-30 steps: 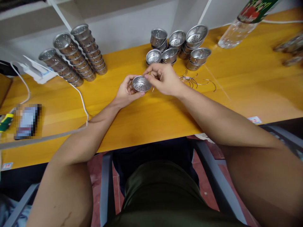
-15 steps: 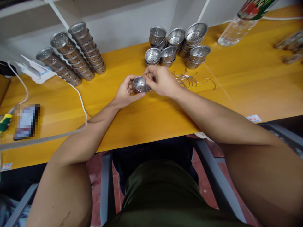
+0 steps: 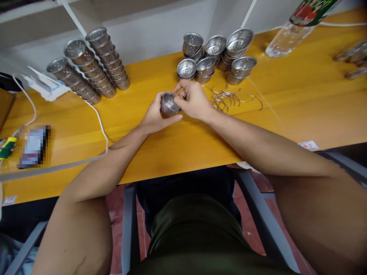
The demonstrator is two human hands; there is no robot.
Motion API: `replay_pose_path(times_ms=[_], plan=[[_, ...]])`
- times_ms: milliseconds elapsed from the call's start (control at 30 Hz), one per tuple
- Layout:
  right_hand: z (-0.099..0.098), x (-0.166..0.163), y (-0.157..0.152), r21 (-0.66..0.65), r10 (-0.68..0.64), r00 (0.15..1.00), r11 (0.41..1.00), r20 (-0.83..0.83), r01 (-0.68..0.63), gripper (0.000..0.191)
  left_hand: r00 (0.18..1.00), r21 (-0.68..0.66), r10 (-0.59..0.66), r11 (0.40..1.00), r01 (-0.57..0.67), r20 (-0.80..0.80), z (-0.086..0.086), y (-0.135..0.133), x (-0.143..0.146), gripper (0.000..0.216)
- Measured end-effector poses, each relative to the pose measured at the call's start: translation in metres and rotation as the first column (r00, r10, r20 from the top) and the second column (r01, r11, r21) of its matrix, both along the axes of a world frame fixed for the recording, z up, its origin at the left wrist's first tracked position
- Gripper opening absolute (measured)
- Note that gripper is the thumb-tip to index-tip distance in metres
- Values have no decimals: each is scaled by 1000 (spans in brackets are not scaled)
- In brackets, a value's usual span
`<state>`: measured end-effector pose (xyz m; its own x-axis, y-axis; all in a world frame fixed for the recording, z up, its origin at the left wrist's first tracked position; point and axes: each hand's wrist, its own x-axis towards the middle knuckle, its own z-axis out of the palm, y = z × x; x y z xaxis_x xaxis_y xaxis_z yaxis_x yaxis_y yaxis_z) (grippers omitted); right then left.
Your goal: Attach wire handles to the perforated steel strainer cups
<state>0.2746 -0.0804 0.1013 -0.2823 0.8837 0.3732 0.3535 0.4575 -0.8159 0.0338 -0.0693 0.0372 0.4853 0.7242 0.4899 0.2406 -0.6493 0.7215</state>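
My left hand [image 3: 155, 116] is wrapped round a small perforated metal strainer basket [image 3: 167, 104], held just above the desk with its mouth tilted to the right. Thumb stretched out along the near side, the other fingers lie behind the basket. At the rim, my right hand [image 3: 192, 100] pinches with thumb and forefinger on what looks like a thin curved wire handle, mostly hidden by the fingers. A loose pile of curved wire handles [image 3: 226, 100] lies on the desk right beside my right hand.
Several strainer baskets [image 3: 206, 67] stand in short stacks behind my hands. Three tall leaning stacks of baskets [image 3: 94, 72] are at the back left. A water bottle [image 3: 282, 42] stands back right. A white cable [image 3: 99, 120] and a phone [image 3: 33, 147] lie left on the desk [image 3: 172, 149].
The strainer basket has been turned in my left hand, so more of its side shows. My left thumb has moved away from the basket. My right hand stays pinched at the rim.
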Motion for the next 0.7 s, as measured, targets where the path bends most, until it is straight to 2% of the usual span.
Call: replay_pose_path(times_ms=[167, 300, 400, 533, 700], plan=[[-3, 0, 0, -26, 19, 999, 999, -30, -20, 31, 997, -61, -49, 997, 52, 53, -6, 4, -3, 110], [0, 3, 1, -10, 115, 990, 993, -76, -116, 29, 990, -122, 1, 992, 16, 144, -7, 10, -4, 101], [9, 10, 2, -13, 270, 957, 962, -101, -273, 51, 978, -189, 43, 982, -3, 206, -4, 14, -6, 98], [19, 21, 3, -47, 442, 884, 890, -152, -453, 77, 969, -293, 38, 955, 36, 243, 1, 13, -6, 100], [21, 26, 4, -78, 502, 840, 847, -205, -525, 78, 964, -346, 38, 937, 57, 262, 10, 3, -3, 94]])
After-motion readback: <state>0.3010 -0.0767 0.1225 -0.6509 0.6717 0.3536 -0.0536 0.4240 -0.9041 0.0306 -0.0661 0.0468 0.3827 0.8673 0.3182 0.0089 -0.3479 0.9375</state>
